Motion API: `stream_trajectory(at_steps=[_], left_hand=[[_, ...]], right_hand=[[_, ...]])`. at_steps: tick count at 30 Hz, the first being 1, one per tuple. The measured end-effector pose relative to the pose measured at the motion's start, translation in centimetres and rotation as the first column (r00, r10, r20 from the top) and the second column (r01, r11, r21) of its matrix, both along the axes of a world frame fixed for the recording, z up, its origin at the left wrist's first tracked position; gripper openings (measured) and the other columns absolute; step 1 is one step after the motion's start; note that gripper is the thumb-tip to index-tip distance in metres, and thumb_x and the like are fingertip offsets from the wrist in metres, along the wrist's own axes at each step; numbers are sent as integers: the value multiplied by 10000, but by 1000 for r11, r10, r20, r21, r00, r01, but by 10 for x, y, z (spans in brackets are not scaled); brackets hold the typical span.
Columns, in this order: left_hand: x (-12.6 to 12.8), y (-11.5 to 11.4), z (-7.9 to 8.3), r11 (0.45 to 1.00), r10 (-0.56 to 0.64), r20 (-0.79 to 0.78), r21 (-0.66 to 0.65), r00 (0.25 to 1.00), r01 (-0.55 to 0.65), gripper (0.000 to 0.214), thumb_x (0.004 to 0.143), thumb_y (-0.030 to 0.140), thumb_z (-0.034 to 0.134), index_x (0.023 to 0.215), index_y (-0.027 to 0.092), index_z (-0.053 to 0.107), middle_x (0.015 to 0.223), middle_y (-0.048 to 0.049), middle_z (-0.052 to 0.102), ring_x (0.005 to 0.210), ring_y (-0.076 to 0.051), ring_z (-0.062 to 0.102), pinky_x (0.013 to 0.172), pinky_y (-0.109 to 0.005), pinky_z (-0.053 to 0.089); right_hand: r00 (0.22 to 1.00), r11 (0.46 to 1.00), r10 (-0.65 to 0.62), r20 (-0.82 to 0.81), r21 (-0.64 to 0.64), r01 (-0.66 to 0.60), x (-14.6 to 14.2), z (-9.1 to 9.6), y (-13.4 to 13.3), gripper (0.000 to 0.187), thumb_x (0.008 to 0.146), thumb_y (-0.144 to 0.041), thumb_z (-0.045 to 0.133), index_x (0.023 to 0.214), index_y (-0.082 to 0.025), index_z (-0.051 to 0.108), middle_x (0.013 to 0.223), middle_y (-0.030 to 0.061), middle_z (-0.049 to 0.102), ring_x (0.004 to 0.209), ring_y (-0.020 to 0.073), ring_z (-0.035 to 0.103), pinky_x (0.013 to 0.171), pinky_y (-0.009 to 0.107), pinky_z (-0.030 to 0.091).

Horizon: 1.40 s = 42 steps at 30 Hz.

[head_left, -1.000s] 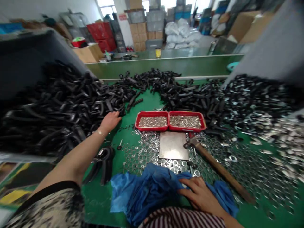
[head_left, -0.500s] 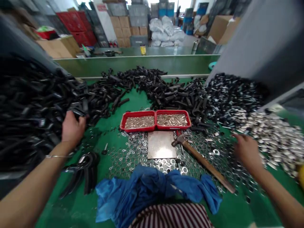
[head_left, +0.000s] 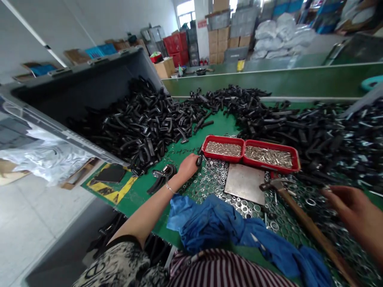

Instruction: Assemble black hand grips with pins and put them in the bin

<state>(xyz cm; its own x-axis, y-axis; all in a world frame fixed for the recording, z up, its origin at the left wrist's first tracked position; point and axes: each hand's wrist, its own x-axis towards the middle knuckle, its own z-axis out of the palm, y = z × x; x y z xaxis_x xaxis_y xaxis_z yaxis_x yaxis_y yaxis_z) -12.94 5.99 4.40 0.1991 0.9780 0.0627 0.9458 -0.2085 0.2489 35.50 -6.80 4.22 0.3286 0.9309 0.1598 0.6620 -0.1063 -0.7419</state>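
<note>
My left hand [head_left: 188, 167] is closed around a black plastic handle [head_left: 199, 160], just left of two joined red trays [head_left: 206, 150] of small metal pins. Most of that handle is hidden by my fingers. On the right, my right hand [head_left: 353, 201] pinches a small shiny metal piece [head_left: 326, 187] between thumb and fingertips; its exact kind is unclear. Between the hands lie a flat metal plate [head_left: 244, 184] and a claw hammer [head_left: 311, 227] with a wooden shaft. Many metal rings [head_left: 214, 179] are spread around the plate on the green tabletop.
A tipped grey crate [head_left: 74, 139] spills a heap of black handles [head_left: 155, 119] at the left. More black parts [head_left: 314, 135] lie behind and right of the trays. Blue cloth [head_left: 221, 223] is bunched at the front edge. Joined black handles [head_left: 163, 175] rest near my left forearm.
My left hand has come away from the heap, moving right toward the trays with a black handle. My right hand has left the pile of metal pieces. The view has turned left.
</note>
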Motion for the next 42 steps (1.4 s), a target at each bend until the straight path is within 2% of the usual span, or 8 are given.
stream_trajectory(at_steps=[3, 8, 12, 18, 24, 31, 38, 42], left_hand=[[18, 5, -11, 999, -52, -43, -5, 998, 52, 263, 877, 69, 462, 982, 180, 676, 1062, -114, 638, 996, -220, 605, 880, -320, 480], [16, -11, -27, 986, -165, -126, 6, 978, 167, 230, 903, 97, 464, 980, 182, 664, 1078, -128, 627, 1060, -257, 560, 974, -389, 437], [4, -9, -32, 993, -100, -123, 49, 987, 107, 326, 884, 61, 450, 1114, 199, 634, 1119, -93, 620, 1044, -218, 573, 941, -323, 460], [10, 9, -28, 990, -126, -136, 40, 983, 133, 314, 916, 105, 452, 1131, 221, 648, 1112, -82, 621, 1072, -215, 561, 924, -310, 460], [4, -10, -28, 980, -182, -169, 53, 969, 194, 251, 939, 168, 483, 1115, 222, 654, 1127, -89, 624, 1054, -232, 549, 934, -349, 454], [14, 1, -28, 981, -166, -247, 56, 955, 185, 255, 903, 78, 441, 1044, 165, 635, 1026, -134, 637, 1016, -262, 580, 935, -374, 454], [6, -2, -34, 996, -47, 66, 81, 997, 41, 251, 862, 94, 496, 1061, 157, 635, 1024, -117, 654, 953, -246, 624, 864, -345, 484], [21, -17, -31, 998, -25, 459, 66, 888, -6, 144, 895, 230, 561, 1024, 198, 616, 933, -40, 681, 866, -193, 649, 821, -300, 496]], right_hand=[[995, 991, 91, -31, -91, -93, -54, -3, 0, 333, 840, -573, 608, 1033, -304, 635, 1013, 82, 707, 891, 321, 657, 772, 485, 489], [886, 934, 300, -354, -81, -349, -114, -8, -1, 298, 895, -525, 590, 1024, -257, 577, 906, 45, 700, 714, 200, 616, 672, 360, 503], [747, 923, 281, -603, -44, -383, -126, -9, -2, 314, 898, -530, 589, 1026, -248, 536, 958, 55, 715, 635, 159, 583, 593, 316, 494], [746, 905, 262, -612, -111, -410, -145, -15, -5, 411, 858, -532, 652, 1151, -247, 611, 899, 50, 721, 657, 176, 586, 616, 317, 486], [631, 914, 196, -750, -92, -394, -152, -21, -10, 334, 867, -472, 685, 1082, -235, 587, 907, 65, 713, 593, 142, 524, 553, 292, 431], [298, 932, 10, -954, -99, -348, -161, -13, -1, 290, 821, -395, 758, 1041, -218, 690, 865, 39, 661, 667, 114, 514, 595, 258, 449], [250, 950, 8, -968, -71, -304, -154, -18, -3, 230, 826, -368, 756, 974, -235, 640, 763, -7, 616, 621, 102, 482, 531, 227, 395], [270, 959, -26, -962, -101, -266, -152, -20, 0, 290, 766, -368, 810, 951, -230, 635, 737, -22, 558, 654, 112, 497, 538, 233, 400]])
